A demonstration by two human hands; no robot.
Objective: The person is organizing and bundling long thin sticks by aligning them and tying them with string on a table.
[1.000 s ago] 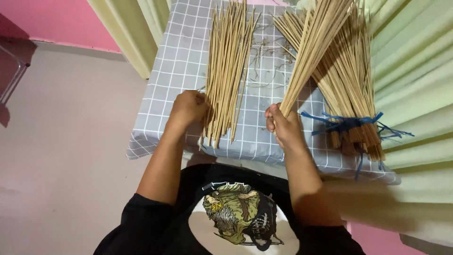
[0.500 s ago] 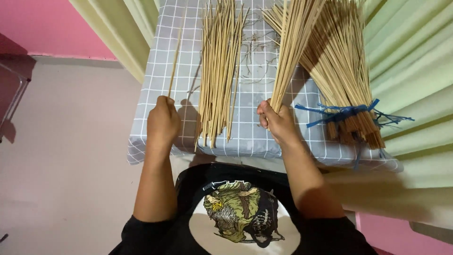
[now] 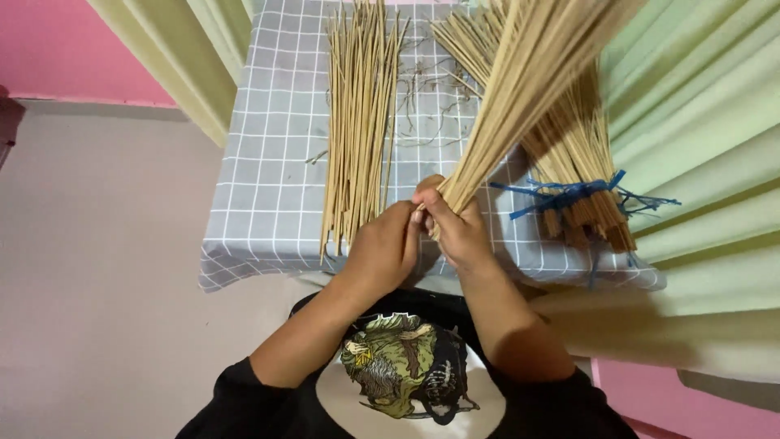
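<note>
My right hand grips the lower end of a bunch of thin bamboo sticks that fans up and away to the right. My left hand has come in beside it, its fingertips touching the base of that same bunch. A loose pile of sticks lies flat on the table just left of both hands. A larger bundle tied with blue string lies to the right.
The table carries a grey checked cloth with thin fibre scraps near its middle. Pale green curtains hang at right and behind. A plain floor lies at left.
My left hand held a single stick upright at the left, then moved right to the base of the bunch in my right hand. The single stick is gone from that hand.
</note>
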